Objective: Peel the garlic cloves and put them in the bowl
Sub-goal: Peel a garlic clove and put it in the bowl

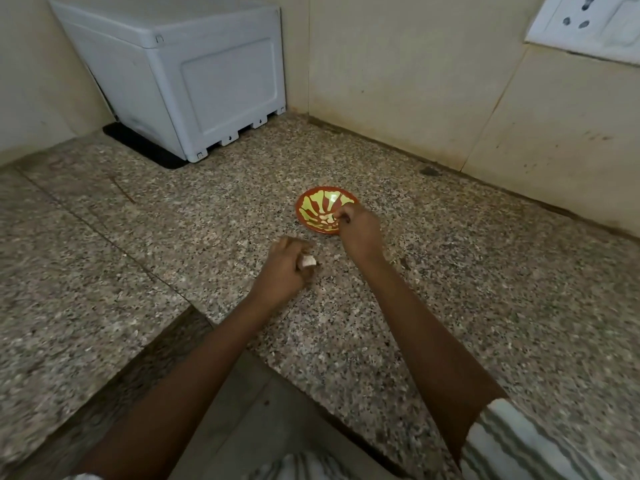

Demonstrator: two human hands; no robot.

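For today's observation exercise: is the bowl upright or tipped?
Upright. The bowl sits flat on the counter, its patterned inside facing up; the right hand is over its near rim.

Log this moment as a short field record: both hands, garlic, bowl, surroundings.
left hand: grips a white piece of garlic just above the counter, nearer the person than the bowl
right hand: fingertips bunched over the bowl's near rim; whether they hold a clove is hidden
bowl: red with a yellow-green pattern, upright on the counter
counter: speckled granite
back corner: white box standing on a black mat
wall: socket plate, upper right
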